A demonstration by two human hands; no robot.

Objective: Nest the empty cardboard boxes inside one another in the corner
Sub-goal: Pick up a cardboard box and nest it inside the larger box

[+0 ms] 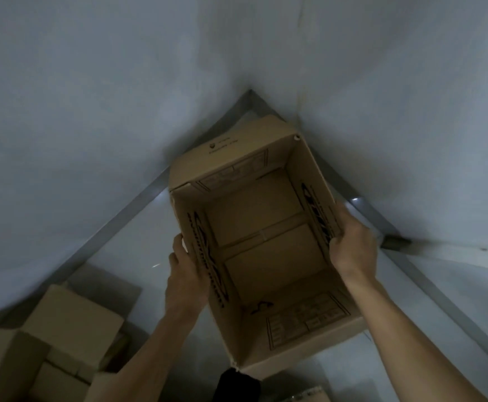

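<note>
A large open cardboard box point(266, 250) with black print on its flaps stands in the corner of the room, its top open and its inside empty. My left hand point(186, 274) grips the box's left wall, fingers outside and thumb over the rim. My right hand point(353, 245) grips the right wall, fingers curled over the rim into the box. Several smaller cardboard boxes point(71, 320) sit on the floor at the lower left. The corner of another box point(309, 396) shows at the bottom edge.
Two pale walls point(91, 111) meet in the corner behind the box, with a grey skirting strip point(115, 221) along the floor. The glossy light floor point(147, 256) lies between the big box and the smaller ones. A dark object point(237, 387) sits below the box.
</note>
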